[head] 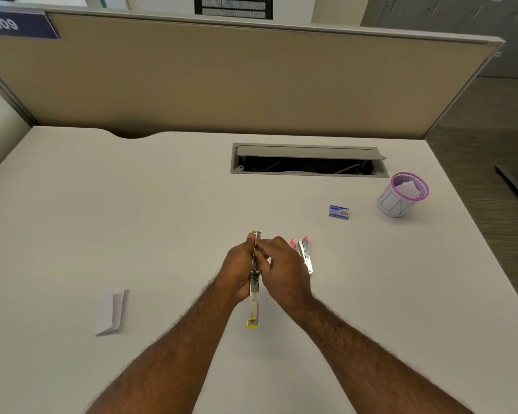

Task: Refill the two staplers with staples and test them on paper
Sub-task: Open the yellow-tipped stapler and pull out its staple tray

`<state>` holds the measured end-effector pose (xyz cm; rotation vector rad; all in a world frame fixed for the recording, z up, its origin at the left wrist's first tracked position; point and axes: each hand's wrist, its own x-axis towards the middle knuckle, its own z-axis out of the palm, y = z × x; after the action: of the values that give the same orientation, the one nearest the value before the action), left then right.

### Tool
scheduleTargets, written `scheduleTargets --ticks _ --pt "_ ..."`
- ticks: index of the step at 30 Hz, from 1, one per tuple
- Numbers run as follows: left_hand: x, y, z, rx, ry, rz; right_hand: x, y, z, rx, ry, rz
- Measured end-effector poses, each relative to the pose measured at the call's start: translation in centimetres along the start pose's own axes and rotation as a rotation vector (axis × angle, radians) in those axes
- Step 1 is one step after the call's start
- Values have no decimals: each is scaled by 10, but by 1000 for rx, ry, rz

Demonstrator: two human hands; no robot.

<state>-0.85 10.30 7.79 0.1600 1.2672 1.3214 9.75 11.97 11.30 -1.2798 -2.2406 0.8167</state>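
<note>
Both hands grip the opened yellow stapler (255,282) above the table (162,219): left hand (239,264) grasps its side, right hand (281,265) pinches at the magazine. Pink stapler (304,254) lies just right.

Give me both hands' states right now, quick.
Left hand: holds the opened yellow stapler.
Right hand: fingers curled onto the same stapler's upper part.
</note>
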Motion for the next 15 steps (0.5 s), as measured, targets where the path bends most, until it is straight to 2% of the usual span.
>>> scheduleTargets --ticks 3,8,15 --pt "-2 -2 -1 -19 15 -22 -2 -1 1 -53 -9 23" --pt "-3 -9 -2 54 39 -48 -6 0 0 -13 -31 165" --pt "-6 -21 -2 140 89 -84 -7 6 -5 -109 -158 220"
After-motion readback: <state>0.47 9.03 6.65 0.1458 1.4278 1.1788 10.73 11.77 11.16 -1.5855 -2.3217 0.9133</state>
